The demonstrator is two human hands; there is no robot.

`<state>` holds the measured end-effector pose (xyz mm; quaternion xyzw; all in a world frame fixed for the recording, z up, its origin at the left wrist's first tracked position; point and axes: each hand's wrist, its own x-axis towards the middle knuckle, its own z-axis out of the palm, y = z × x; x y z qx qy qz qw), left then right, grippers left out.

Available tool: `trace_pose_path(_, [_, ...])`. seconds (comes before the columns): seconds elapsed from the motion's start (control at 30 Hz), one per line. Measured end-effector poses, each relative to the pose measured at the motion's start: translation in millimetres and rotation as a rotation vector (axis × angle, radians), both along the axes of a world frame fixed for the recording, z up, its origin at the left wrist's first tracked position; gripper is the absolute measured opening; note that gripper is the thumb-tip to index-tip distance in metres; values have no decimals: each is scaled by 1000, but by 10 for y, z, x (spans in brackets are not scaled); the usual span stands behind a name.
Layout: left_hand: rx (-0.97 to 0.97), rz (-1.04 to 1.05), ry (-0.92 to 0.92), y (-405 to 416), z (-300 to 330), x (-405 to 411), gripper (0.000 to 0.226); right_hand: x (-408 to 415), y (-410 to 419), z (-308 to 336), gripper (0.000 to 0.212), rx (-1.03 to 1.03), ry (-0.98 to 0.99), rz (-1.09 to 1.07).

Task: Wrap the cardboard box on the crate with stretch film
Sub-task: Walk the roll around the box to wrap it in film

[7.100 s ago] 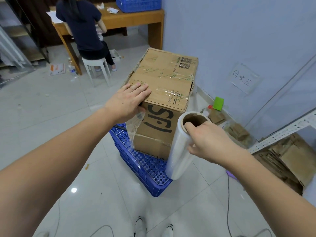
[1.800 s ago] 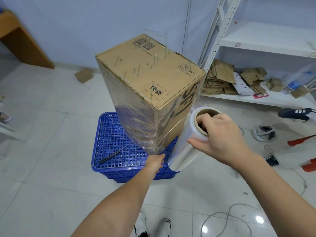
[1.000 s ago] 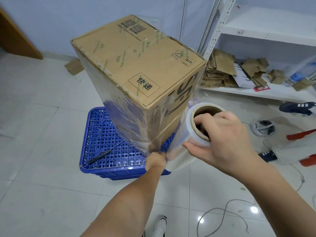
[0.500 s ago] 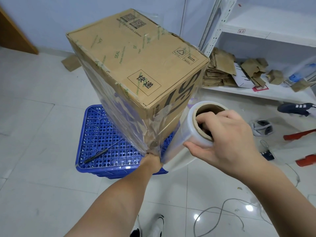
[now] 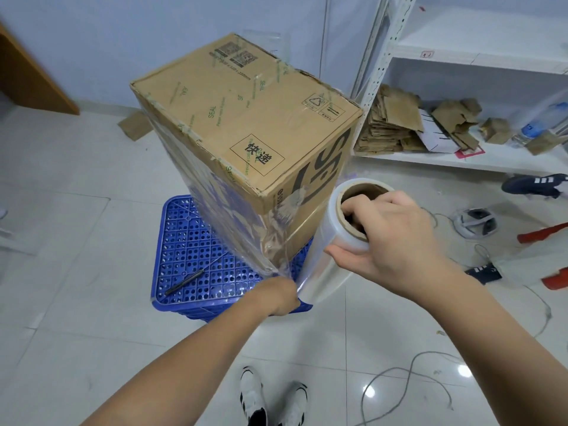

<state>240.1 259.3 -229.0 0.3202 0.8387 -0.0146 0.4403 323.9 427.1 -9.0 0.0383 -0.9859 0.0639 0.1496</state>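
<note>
Over the last couple of seconds the left hand [image 5: 278, 295] has stayed down at the box's lower near corner while the view has swung slightly, and the film now shows gathered into a tight rope of creases right above its knuckles. Seven seconds back that hand lay flat on the box top with only a loose tail of film hanging; now the whole left face of the cardboard box [image 5: 242, 142] is glazed, so at least one pass round the lower half looks laid. The upper band and the top are bare cardboard, so I judge the wrap roughly at its first turns, with more circuits to climb.

The left hand's fingers are turned away from the camera; they seem bunched on the film at the corner, pinning it, but how tightly I cannot tell. The right hand [image 5: 390, 238] grasps the stretch film roll [image 5: 333, 241]: its fingers are hooked down inside the cardboard core and the thumb is pressed on the outside of the roll just below the rim. The roll hangs tilted, its lower end just beside the left hand's fingers, and a clear sheet runs from it to the corner above them.

The box stands upright on the blue plastic crate [image 5: 196, 256], beyond the left knuckles; a thin dark rod-like tool [image 5: 184, 281] lies on the crate's grid to the left of them. A shelf of flattened cardboard scraps [image 5: 396, 121] sits well beyond the right hand
</note>
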Motion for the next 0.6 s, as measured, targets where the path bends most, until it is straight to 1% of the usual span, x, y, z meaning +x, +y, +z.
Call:
trace_pose_path(0.07, [127, -54, 64, -105, 516, 12, 28, -1, -2, 26, 42, -10, -27, 6])
trace_pose_path(0.13, [231, -113, 121, -199, 1062, 45, 25, -2, -1, 66, 43, -6, -36, 17])
trace_pose_path(0.2, [335, -165, 225, -262, 1641, 99, 20, -5, 3, 102, 44, 9, -62, 22])
trace_pose_path(0.3, [629, -152, 488, -253, 2448, 93, 14, -1, 13, 122, 44, 43, -103, 53])
trace_pose_path(0.37, [771, -135, 713, -186, 2759, -73, 11, 12, 7, 146, 45, 71, -120, 71])
trace_pose_path(0.4, [765, -156, 825, -131, 2833, -199, 15, 21, 4, 154, 45, 84, -128, 80])
trace_pose_path(0.43, [689, -177, 910, -59, 2862, -322, 27, 34, 1, 157, 45, 89, -130, 86])
trace_pose_path(0.47, [547, -192, 958, 31, 2855, -436, 48, 49, -1, 157, 46, 90, -128, 90])
trace_pose_path(0.53, [254, -242, 973, 196, 2791, -576, 93, 73, -6, 164, 48, 95, -123, 91])
trace_pose_path(0.57, [173, -260, 972, 262, 2728, -615, 107, 85, -18, 178, 48, 97, -127, 92])
trace_pose_path(0.6, [132, -259, 967, 302, 2638, -650, 115, 96, -32, 188, 47, 94, -133, 93])
